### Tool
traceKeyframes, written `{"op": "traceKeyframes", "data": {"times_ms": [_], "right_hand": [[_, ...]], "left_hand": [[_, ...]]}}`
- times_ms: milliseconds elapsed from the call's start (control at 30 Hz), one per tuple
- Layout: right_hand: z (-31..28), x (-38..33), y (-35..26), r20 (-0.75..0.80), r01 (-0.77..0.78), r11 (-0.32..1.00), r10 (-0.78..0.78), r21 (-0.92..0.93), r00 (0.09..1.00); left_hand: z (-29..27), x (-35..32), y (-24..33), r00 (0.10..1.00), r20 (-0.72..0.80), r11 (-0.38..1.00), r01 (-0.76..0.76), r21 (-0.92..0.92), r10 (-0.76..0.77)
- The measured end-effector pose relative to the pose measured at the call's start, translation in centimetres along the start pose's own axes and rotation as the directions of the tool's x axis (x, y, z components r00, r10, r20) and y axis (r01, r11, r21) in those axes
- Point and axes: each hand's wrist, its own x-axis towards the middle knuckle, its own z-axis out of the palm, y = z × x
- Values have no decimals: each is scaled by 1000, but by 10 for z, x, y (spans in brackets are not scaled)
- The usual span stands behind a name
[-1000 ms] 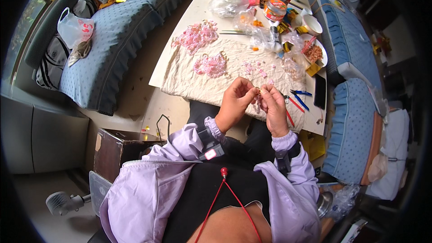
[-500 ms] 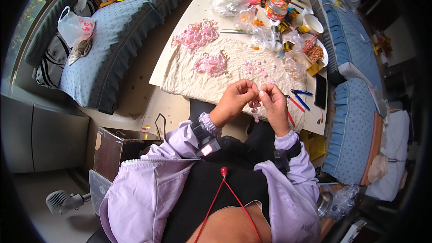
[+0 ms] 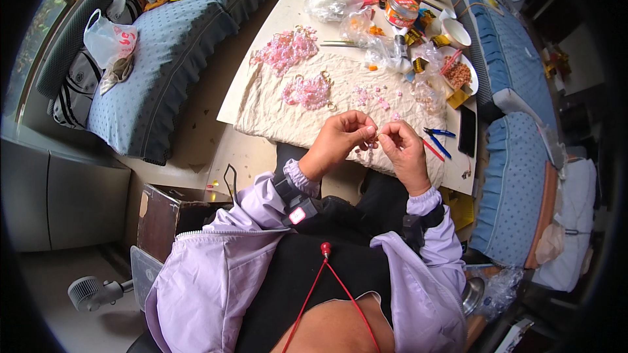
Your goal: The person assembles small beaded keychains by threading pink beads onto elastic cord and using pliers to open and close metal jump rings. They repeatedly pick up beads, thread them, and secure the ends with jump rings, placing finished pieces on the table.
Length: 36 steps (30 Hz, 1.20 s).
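Over the near edge of the cream cloth (image 3: 261, 114), my left hand (image 3: 341, 138) and my right hand (image 3: 405, 153) meet fingertip to fingertip, both closed in a pinch. A short strand of pale pink beads (image 3: 367, 148) hangs from between them, partly covered by the left fingers. The exact grip point is too small to make out. Beyond the hands, loose pink beads (image 3: 369, 98) are scattered on the cloth. Two heaps of pink beaded strands with gold-coloured clasps, a nearer heap (image 3: 306, 93) and a farther heap (image 3: 286, 51), lie to the left.
Right of my right hand lie blue-handled pliers (image 3: 437, 141), a red-handled tool (image 3: 434, 151) and a black phone (image 3: 466, 132). Farther back are clear plastic bags (image 3: 386, 54), an orange-labelled jar (image 3: 401, 11) and a plate of brown bits (image 3: 471, 65). Blue couches flank the table.
My right hand has shifted slightly right and down, opening a small gap between the hands. The bead strand has swung up toward the left fingers.
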Motion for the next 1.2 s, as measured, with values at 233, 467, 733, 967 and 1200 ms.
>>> {"op": "traceKeyframes", "data": {"times_ms": [233,467,733,967,1200], "right_hand": [[-3,-1,-8,55,4,999,-5,33,998],[-2,-4,-11,68,-28,999,26,29,997],[6,-9,-4,52,-152,961,144,230,988],[17,-10,-1,-20,-91,938,103,333,994],[2,-3,-19,11,193,922,-201,-335,980]], "left_hand": [[1,-2,4,997,23,994,74,-82,-72],[3,-1,5,998,0,997,67,-46,-67],[8,-3,-8,997,-71,995,-23,-99,16],[9,0,-19,993,-116,980,-32,-197,9],[15,2,-15,971,-205,991,-129,-24,121]]}}
